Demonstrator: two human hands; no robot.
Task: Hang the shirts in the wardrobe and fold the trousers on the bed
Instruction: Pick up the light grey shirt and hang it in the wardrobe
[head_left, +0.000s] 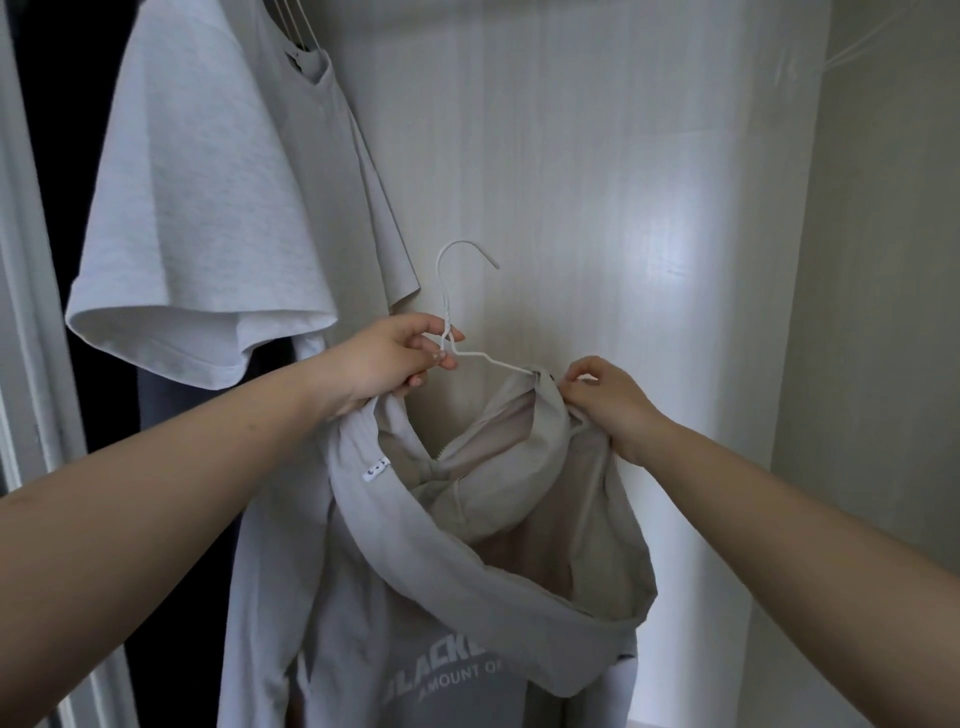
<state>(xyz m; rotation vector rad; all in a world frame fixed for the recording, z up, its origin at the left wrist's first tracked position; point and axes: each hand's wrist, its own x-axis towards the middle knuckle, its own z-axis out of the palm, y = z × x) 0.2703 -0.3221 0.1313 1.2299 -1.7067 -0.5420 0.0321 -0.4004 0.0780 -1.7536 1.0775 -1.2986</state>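
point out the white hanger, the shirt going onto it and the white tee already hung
white hanger (445, 306): head view, on its twisted neck
shirt (415, 530): head view, on its collar band
white tee (208, 208): head view, on its sleeve

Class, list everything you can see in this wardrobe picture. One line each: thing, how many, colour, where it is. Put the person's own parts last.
Hanger: one, white wire, centre, hook free, not on any rail.
Hooded top: one, light grey with white print, centre and below, right shoulder over the hanger's arm.
T-shirts: two, light grey, hanging upper left.
Dark garments: count unclear, far left behind the T-shirts.
Wardrobe back panel: one, pale wood grain, behind everything.
Left hand: one, grip on the hanger's neck.
Right hand: one, pinching the top's fabric at the hanger's right end.
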